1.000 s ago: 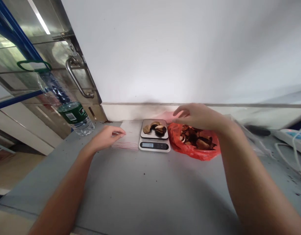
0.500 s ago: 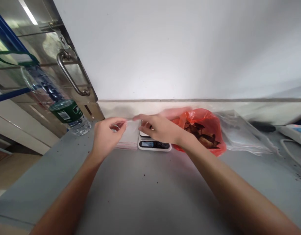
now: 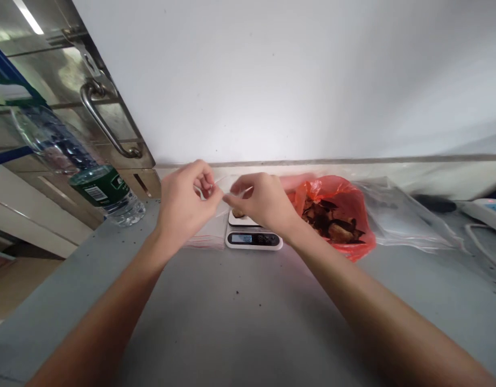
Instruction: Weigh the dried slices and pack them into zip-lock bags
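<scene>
1. Two hands are at work, a left hand [image 3: 187,199] and a right hand [image 3: 264,200], their fingertips nearly meeting above the counter [image 3: 240,333].
2. One small clear bag [image 3: 227,183] with a thin red line is between them, raised in front of the wall at the scale's left back corner.
3. The left hand has thumb and forefinger pressed together, pinching that bag's edge; its other fingers curl inward, and its forearm slants up from the lower left.
4. The right hand arches over the scale pan, thumb pointing left and fingers bent; whether it grips the film, I cannot tell. Its forearm comes in from the lower right.
5. One kitchen scale [image 3: 254,239] sits beneath the right hand, its lit display seeming to read 108.
6. One brown piece [image 3: 238,213] shows on the pan; the hand hides the rest of it.
7. One stack of small clear bags [image 3: 205,241] lies just left of the scale, too thin-layered to count.
8. One red plastic bag [image 3: 355,251] stands open to the right, holding many dark brown pieces [image 3: 332,221], overlapping beyond counting.
9. Larger clear plastic [image 3: 397,217] lies beside it; one bottle [image 3: 98,185] stands at the counter's left.
</scene>
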Tool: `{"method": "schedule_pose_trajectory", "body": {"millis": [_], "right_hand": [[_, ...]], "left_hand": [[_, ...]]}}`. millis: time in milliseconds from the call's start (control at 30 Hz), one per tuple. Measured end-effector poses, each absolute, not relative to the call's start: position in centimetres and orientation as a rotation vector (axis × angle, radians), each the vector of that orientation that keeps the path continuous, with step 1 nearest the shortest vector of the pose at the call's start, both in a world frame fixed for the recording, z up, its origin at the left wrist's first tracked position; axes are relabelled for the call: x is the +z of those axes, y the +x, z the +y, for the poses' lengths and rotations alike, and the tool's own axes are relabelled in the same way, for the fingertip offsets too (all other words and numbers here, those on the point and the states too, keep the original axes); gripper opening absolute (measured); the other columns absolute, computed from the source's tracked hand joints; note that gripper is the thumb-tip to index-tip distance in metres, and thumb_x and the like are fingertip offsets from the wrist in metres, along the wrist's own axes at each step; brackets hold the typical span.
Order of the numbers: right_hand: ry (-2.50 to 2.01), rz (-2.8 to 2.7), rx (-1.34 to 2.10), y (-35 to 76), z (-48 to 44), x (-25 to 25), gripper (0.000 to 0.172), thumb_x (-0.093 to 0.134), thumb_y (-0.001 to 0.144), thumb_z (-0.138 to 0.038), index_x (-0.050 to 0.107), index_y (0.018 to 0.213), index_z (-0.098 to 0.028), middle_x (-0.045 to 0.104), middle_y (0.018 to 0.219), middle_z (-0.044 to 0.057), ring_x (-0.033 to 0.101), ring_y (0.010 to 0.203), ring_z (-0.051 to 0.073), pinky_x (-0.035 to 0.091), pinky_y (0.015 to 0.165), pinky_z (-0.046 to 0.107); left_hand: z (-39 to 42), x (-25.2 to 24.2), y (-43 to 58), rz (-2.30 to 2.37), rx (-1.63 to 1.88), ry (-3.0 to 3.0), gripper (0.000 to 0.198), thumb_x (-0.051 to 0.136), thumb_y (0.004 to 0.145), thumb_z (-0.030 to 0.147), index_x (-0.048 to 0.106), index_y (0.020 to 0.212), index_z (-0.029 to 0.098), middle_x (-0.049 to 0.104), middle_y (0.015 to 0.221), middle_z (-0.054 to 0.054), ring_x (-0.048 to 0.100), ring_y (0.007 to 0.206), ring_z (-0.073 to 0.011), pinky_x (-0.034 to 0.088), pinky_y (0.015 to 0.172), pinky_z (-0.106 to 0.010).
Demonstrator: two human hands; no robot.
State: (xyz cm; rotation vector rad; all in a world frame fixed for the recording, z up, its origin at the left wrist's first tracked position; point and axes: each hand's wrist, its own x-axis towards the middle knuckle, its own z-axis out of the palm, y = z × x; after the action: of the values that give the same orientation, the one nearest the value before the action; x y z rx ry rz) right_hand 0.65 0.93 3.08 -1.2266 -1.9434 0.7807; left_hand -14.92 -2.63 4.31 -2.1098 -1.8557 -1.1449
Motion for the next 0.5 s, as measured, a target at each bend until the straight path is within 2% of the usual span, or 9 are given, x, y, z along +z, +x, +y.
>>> {"method": "schedule_pose_trajectory", "body": {"millis": [100,167,233,300,333,367,400,500], "right_hand": [[-1.103,-1.809,0.875,0.2,1.2,2.8,0.050,0.072,0.076,-0.012,0.066,0.125,-0.020,0.075,0.104,0.007,0.071,0.079,0.019,0.052,0.066,0.030],[-0.955,-1.819,0.910,0.2,1.4,2.7,0.058,0.064,0.074,-0.005,0.063,0.130,-0.020,0.075,0.103,0.005,0.070,0.078,0.017,0.054,0.067,0.030],[-0.861,-1.856,0.878,0.4,1.6,2.7,0.045,0.063,0.073,-0.005,0.070,0.115,-0.019,0.076,0.094,0.003,0.069,0.079,0.017,0.055,0.072,0.030],[-0.847,-1.893,0.843,0.7,1.7,2.7,0.019,0.069,0.075,-0.011,0.074,0.092,-0.018,0.077,0.086,0.003,0.069,0.079,0.018,0.055,0.075,0.032],[-0.857,-1.905,0.844,0.9,1.8,2.6,0.009,0.072,0.077,-0.015,0.075,0.084,-0.017,0.077,0.084,0.004,0.069,0.079,0.018,0.055,0.076,0.033],[-0.873,-1.917,0.854,1.0,1.9,2.6,0.004,0.075,0.078,-0.019,0.077,0.080,-0.017,0.078,0.084,0.005,0.069,0.078,0.018,0.054,0.076,0.033],[-0.892,-1.937,0.866,1.1,1.9,2.6,0.007,0.077,0.078,-0.023,0.079,0.080,-0.016,0.079,0.085,0.006,0.069,0.077,0.019,0.054,0.075,0.033],[-0.911,-2.053,0.881,1.4,2.0,2.7,0.016,0.083,0.076,-0.031,0.082,0.084,-0.017,0.081,0.089,0.007,0.069,0.075,0.018,0.053,0.072,0.033]], "left_hand": [[-2.8,4.8,-14.1,-1.689,-1.035,-2.130,0.004,0.061,0.084,0.026,0.065,0.084,0.024,0.069,0.086,-0.003,0.067,0.090,-0.0239,0.057,0.090,-0.038],[-3.0,4.9,-14.1,-1.616,-1.016,-2.190,0.018,0.067,0.085,0.033,0.070,0.101,0.024,0.069,0.111,-0.008,0.063,0.116,-0.0309,0.051,0.104,-0.046],[-3.0,4.6,-14.7,-1.590,-0.983,-2.322,0.056,0.078,0.080,0.047,0.063,0.130,0.027,0.059,0.141,-0.011,0.047,0.141,-0.0383,0.041,0.116,-0.052],[-2.8,4.0,-15.9,-1.621,-0.898,-2.516,0.097,0.085,0.070,0.059,0.044,0.154,0.032,0.043,0.162,-0.011,0.028,0.155,-0.0438,0.033,0.122,-0.057],[-2.7,3.6,-16.5,-1.655,-0.862,-2.595,0.111,0.087,0.066,0.063,0.035,0.159,0.033,0.037,0.167,-0.012,0.022,0.158,-0.0454,0.032,0.123,-0.058],[-2.6,3.1,-17.0,-1.698,-0.858,-2.636,0.118,0.087,0.064,0.065,0.029,0.162,0.033,0.033,0.169,-0.012,0.020,0.158,-0.0461,0.031,0.123,-0.059],[-2.5,2.7,-17.5,-1.742,-0.865,-2.661,0.120,0.086,0.066,0.066,0.024,0.164,0.032,0.032,0.170,-0.013,0.023,0.158,-0.0451,0.032,0.123,-0.058],[-2.4,1.6,-18.4,-1.853,-0.926,-2.668,0.107,0.077,0.074,0.064,0.028,0.162,0.027,0.042,0.165,-0.014,0.039,0.152,-0.0399,0.039,0.120,-0.052]]}}
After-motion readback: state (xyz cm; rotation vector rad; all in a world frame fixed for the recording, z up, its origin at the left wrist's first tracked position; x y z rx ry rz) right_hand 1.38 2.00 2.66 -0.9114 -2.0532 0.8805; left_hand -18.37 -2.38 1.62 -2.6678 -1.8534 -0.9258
